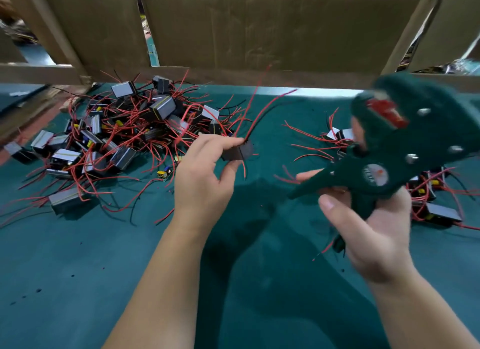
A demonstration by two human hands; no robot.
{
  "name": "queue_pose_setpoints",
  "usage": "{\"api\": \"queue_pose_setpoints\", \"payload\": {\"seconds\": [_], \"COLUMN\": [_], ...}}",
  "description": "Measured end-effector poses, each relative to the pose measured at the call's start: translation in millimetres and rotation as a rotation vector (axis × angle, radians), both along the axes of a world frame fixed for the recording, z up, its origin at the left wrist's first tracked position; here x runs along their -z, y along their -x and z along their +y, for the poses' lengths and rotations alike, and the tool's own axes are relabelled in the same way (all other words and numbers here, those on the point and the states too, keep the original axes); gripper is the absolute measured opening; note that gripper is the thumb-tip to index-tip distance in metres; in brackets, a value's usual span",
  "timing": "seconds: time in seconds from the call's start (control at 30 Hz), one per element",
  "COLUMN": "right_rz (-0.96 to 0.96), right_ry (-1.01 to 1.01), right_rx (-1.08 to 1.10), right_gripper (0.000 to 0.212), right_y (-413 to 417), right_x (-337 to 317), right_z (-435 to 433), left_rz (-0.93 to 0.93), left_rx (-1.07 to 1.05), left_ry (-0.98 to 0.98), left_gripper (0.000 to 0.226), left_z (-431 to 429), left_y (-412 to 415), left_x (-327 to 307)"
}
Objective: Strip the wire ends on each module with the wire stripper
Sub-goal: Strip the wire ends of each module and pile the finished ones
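My left hand pinches a small dark module above the green table, between thumb and fingers. Red and black wires rise from the module toward the back. My right hand grips the handles of a dark green wire stripper, blurred, held up at the right with its jaws pointing up and away from the module. The tool and the held module are apart.
A big pile of modules with tangled red wires lies at the left on the green mat. A smaller group of modules lies at the right behind the tool. Cardboard panels and wooden posts stand along the back edge.
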State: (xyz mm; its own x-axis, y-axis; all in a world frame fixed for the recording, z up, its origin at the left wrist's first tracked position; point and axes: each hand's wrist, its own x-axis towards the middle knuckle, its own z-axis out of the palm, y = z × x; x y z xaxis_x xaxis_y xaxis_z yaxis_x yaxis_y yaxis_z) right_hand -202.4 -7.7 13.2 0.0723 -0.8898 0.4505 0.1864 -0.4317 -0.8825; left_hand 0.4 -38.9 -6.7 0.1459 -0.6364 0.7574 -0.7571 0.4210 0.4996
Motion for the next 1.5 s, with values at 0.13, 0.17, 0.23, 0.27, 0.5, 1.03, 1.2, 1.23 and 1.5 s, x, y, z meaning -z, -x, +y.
{"api": "queue_pose_setpoints", "payload": {"seconds": [0.13, 0.17, 0.23, 0.27, 0.5, 1.03, 1.2, 1.23, 1.5], "right_rz": [-0.122, -0.141, -0.121, -0.125, -0.297, -0.586, -0.558, -0.522, -0.249], "right_ry": [-0.002, 0.064, 0.132, 0.093, -0.651, -0.791, -0.71, -0.703, -0.478], "right_rx": [-0.014, -0.082, -0.215, -0.31, -0.487, 0.095, -0.079, -0.142, -0.342], "right_gripper": [0.036, 0.047, 0.05, 0.051, 0.037, 0.015, 0.012, 0.012, 0.029], "right_y": [3, 1, -6, -9, -30, -13, -9, -9, -14], "right_x": [-4, -5, -5, -5, 4, 11, 1, -2, -5], "right_z": [-2, 2, 13, 17, 0, -44, -28, -25, -3], "left_rz": [0.018, 0.023, 0.045, 0.061, 0.2, 0.002, -0.005, 0.045, 0.209], "left_rx": [-0.004, -0.017, -0.04, -0.041, -0.237, -0.46, -0.466, -0.385, -0.141], "left_ry": [-0.098, -0.107, -0.116, -0.122, -0.138, -0.136, -0.353, -0.356, -0.321], "left_gripper": [0.028, 0.028, 0.026, 0.024, 0.019, 0.041, 0.051, 0.048, 0.018], "left_z": [0, -1, -1, -1, 2, 11, 8, 7, 4], "left_y": [-1, -1, 0, 1, 1, 8, 2, 2, 8], "left_x": [3, 4, 4, 4, -2, -12, -6, -6, -3]}}
